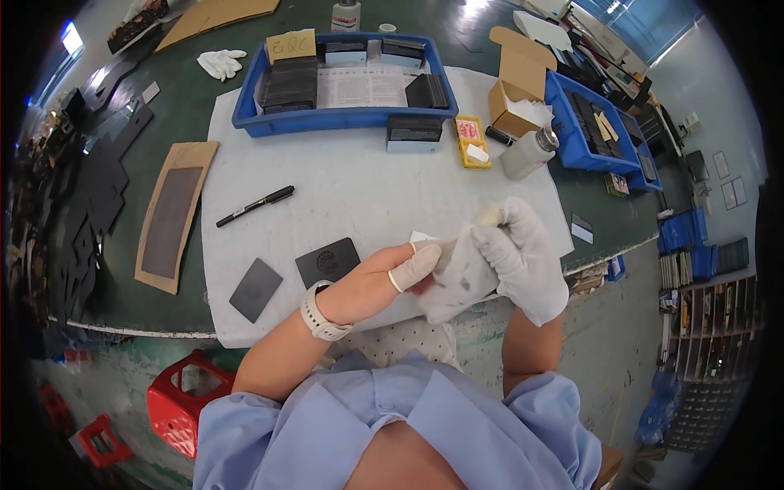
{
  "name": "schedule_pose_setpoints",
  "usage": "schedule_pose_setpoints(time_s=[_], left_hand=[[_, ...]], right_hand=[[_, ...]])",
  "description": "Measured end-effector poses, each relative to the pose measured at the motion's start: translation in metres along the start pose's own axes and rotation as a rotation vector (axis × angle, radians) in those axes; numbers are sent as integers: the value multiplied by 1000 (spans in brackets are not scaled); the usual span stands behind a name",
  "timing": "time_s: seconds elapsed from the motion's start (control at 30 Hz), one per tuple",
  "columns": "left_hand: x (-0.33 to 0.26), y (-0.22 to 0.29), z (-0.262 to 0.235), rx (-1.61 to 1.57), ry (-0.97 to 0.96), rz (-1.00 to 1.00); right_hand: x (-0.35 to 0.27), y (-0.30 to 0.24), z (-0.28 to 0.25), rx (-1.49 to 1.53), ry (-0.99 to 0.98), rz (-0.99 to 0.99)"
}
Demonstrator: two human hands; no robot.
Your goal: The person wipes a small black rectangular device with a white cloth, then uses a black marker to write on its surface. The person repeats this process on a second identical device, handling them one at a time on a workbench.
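Note:
Above the front edge of the table, both hands hold a stained white cloth [456, 287]. My left hand [371, 286], with pale finger covers on the thumb and a finger, is closed on the cloth's left side. My right hand [527, 261] wears a white glove, and its curled fingers grip the cloth from the right. The cloth hides some of the left fingertips. Left of my left wrist lie two dark flat cards: a plain one [256, 290] and one with a round mark [328, 260]. A black marker pen [255, 206] rests farther back.
At the back stands a blue tray [347, 122] with stacks of dark cards; another dark stack [414, 132] sits before it. To the right are a bottle [529, 155], a yellow box [472, 143] and an open carton [518, 90]. A cardboard-backed dark panel [173, 216] lies left.

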State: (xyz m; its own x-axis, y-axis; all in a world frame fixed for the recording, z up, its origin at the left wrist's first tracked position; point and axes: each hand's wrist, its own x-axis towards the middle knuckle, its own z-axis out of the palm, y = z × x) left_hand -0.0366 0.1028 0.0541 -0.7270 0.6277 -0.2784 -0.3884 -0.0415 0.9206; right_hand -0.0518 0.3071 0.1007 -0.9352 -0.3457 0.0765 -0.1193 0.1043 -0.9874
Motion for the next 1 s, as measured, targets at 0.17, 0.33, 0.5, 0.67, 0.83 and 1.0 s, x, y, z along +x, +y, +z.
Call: schedule_pose_setpoints(time_s=[0.17, 0.33, 0.5, 0.67, 0.83, 1.0], left_hand=[[-6, 2, -1, -177, 24, 191], [-3, -3, -12, -167, 36, 469], [-8, 6, -18, -568, -35, 356], [-7, 11, -22, -390, 80, 458], [-12, 22, -32, -298, 231, 555], [-17, 37, -30, -235, 201, 607]], right_hand=[[3, -4, -3, -229, 182, -128], [2, -2, 0, -142, 177, -99], [4, -1, -1, 22, 128, -28], [5, 4, -6, -80, 90, -22], [8, -8, -19, 60, -29, 326], [21, 20, -5, 102, -27, -115]])
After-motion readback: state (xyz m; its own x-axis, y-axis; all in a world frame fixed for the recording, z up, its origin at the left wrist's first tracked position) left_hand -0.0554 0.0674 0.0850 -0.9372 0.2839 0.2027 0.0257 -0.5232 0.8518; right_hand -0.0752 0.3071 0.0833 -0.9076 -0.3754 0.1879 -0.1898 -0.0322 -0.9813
